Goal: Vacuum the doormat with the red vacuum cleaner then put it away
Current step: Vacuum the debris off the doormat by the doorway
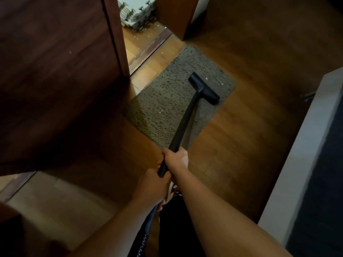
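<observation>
Head view: my right grip (175, 158) is wrapped tight round the black wand (185, 117). My left grip (154, 185) clasps the wand's near end just behind it. Ahead of both, the nozzle (204, 88) sits on the grey doormat (163, 97), near its right edge. White specks (161, 110) lie left of the nozzle, so I judge slow, overlapping strokes leftward will serve best, nozzle kept flat. The red body is out of view. No brand or writing is readable.
</observation>
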A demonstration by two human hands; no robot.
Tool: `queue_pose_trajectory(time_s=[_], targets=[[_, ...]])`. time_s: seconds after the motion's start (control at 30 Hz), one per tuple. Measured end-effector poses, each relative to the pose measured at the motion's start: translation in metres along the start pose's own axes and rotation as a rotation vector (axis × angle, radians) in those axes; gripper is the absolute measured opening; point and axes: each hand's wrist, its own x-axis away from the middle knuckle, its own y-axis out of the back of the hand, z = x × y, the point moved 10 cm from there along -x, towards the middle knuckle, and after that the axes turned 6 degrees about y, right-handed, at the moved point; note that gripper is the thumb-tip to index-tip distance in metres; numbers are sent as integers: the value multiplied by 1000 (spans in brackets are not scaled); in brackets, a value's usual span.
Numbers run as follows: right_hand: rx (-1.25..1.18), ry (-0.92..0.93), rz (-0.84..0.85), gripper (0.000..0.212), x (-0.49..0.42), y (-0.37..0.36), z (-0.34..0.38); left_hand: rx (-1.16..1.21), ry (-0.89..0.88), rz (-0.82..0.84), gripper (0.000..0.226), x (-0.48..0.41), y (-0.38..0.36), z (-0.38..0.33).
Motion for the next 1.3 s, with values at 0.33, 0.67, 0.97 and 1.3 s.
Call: queue_pose_trajectory(time_s=[0.33, 0.67, 0.97, 1.3], targets=[[59, 21, 28, 24, -62, 52, 47, 39, 5, -30, 31, -28, -49, -72], [126, 53, 10, 24, -113, 84, 83, -43, -40, -68, 35, -59, -72, -132], [149, 45, -8, 26, -105, 72, 77, 8, -20, -29, 35, -62, -62, -114], [129, 33, 43, 27, -39, 18, 32, 63, 18, -39, 34, -28, -21, -34]])
